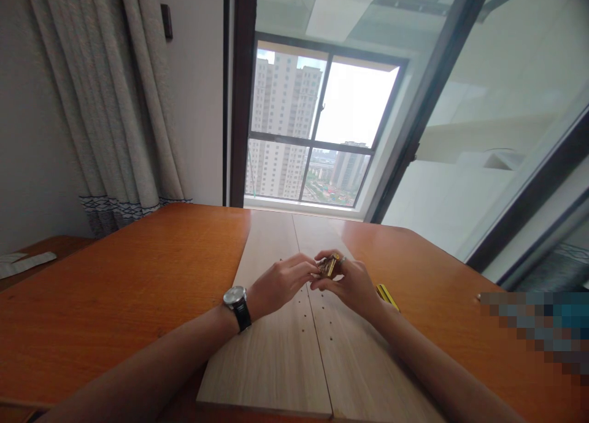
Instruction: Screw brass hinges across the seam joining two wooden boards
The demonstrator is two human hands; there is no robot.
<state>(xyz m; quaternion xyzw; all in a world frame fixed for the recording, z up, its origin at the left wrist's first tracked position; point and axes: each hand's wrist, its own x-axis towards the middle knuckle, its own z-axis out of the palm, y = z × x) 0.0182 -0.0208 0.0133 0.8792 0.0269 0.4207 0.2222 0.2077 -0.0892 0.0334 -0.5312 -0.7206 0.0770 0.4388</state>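
A small gold-coloured metal hinge [328, 266] is held up over two pale wooden boards [271, 355] lying side by side. My right hand [352, 282] grips it between thumb and fingers from the right. From the left, my left hand [288, 282] meets it with fingertips pinched together at its edge; the exact contact is partly hidden. Small dark holes run in the boards on both sides of the seam, just below my hands. A yellow, dark-striped long object [387, 297] lies beside my right forearm, partly covered by it.
The boards rest on a glossy orange-brown table [138, 288]. Beyond its far edge is a window [322, 122]. A grey curtain [110, 91] hangs at the left. White strips [27, 263] lie on a lower surface at far left. A blurred-out patch [552, 325] covers the right edge.
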